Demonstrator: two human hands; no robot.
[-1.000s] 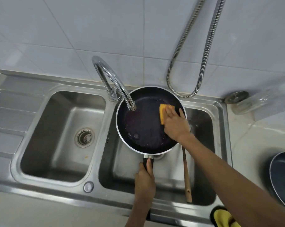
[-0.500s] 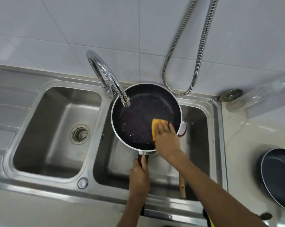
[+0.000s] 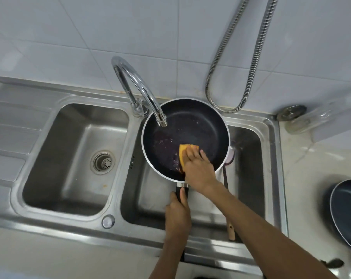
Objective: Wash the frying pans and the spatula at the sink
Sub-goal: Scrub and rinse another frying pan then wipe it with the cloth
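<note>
The left hand (image 3: 178,213) is curled tightly round the black handle of the round black non-stick frying pan with a silver rim (image 3: 190,125), thumb lying along the top. The pan's bowl extends away from that fist, over the right basin of the stainless steel double sink (image 3: 271,158). The right hand (image 3: 199,169) lies with flat fingers on a yellow rectangular sponge (image 3: 184,153), pressing it against the pan's inner floor just beyond the handle. Under the right forearm lies a wooden-handled spatula (image 3: 231,232) in the basin. Well to the right of both hands rests a second dark frying pan (image 3: 347,214).
</note>
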